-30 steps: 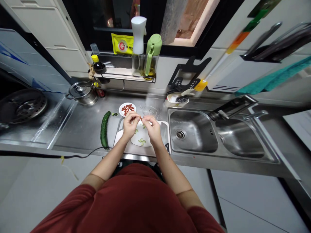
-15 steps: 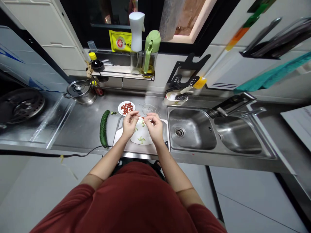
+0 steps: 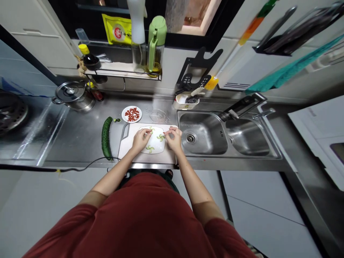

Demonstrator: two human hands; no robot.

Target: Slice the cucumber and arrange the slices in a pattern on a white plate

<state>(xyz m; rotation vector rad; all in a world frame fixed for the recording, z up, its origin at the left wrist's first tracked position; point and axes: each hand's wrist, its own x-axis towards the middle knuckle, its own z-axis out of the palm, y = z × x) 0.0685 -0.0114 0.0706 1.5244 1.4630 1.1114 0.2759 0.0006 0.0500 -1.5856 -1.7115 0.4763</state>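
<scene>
A white plate (image 3: 157,148) lies on a pale cutting board (image 3: 128,143), bearing fan-shaped groups of thin cucumber slices (image 3: 149,148). My left hand (image 3: 141,140) hovers over the plate's left edge, fingertips pinched by the far group; whether anything is between them is hidden. Over the right edge, my right hand (image 3: 174,139) pinches what looks like a small red piece, close to the right-hand group. Beyond the board stands a white dish (image 3: 125,114) of small red pieces (image 3: 132,114). A whole cucumber (image 3: 106,138) rests left of the board.
Cucumber ends (image 3: 116,120) sit behind the board, near a clear, shallow dish (image 3: 158,115). At right is a double sink (image 3: 206,134) with a black faucet (image 3: 243,106). A lidded pot (image 3: 73,96) stands back left. A black cord (image 3: 91,165) crosses the counter's front edge.
My hands have moved apart and come down nearer the plate, one on each side. The plate's slices show more fully. The whole view has shifted.
</scene>
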